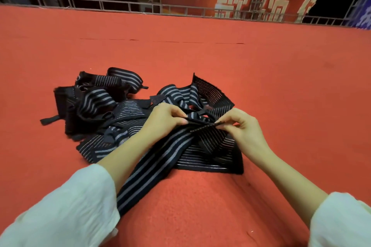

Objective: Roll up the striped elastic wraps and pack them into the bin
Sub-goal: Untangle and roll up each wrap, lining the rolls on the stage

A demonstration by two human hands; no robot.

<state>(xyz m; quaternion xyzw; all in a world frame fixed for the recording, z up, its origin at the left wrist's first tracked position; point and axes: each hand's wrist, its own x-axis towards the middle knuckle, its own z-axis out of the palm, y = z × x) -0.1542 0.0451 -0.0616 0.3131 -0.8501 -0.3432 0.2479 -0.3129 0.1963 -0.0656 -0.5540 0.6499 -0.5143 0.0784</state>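
Both hands, left (pixel 163 115) and right (pixel 244 126), pinch one end of a navy grey-striped elastic wrap (pixel 152 164) above the tangled pile (pixel 112 110) mid red carpet (pixel 200 56). Rolling is starting; next, tight even turns. No bin is visible.

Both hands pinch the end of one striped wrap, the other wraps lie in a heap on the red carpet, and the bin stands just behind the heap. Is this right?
One detail is wrong: the head view shows no bin anywhere. Behind the heap there is only bare red carpet up to a metal railing. The rest holds: the left hand and right hand pinch the end of one striped wrap.
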